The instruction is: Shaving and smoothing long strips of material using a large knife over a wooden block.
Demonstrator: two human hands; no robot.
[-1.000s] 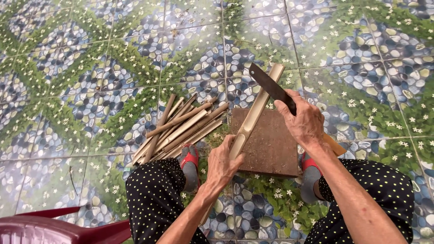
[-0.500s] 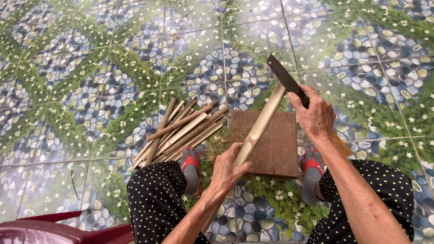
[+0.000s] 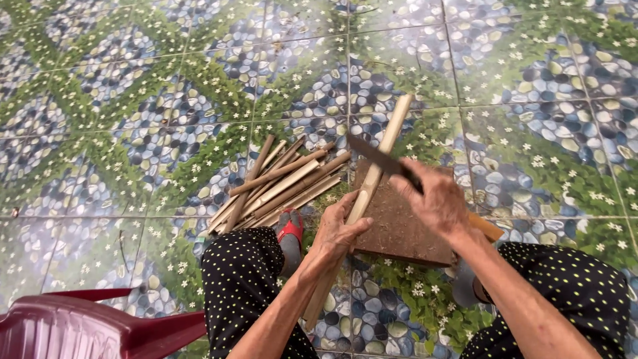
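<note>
Patterned tile floor (image 3: 133, 133), pebble-and-flower print. Landmark: wooden board (image 3: 405, 229). Left of it, pile of split bamboo strips (image 3: 279, 183). Left hand (image 3: 339, 233), grip closed around the bamboo stick (image 3: 375, 169) slanting over the board. Right hand (image 3: 435, 199) grips the dark blade (image 3: 375, 159) at the stick. Keep fingers below the edge. Blade lower than 0.5 s ago.

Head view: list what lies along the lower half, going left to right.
Red plastic chair → pile of split bamboo strips → left hand on the bamboo stick → right hand holding the knife.
</note>
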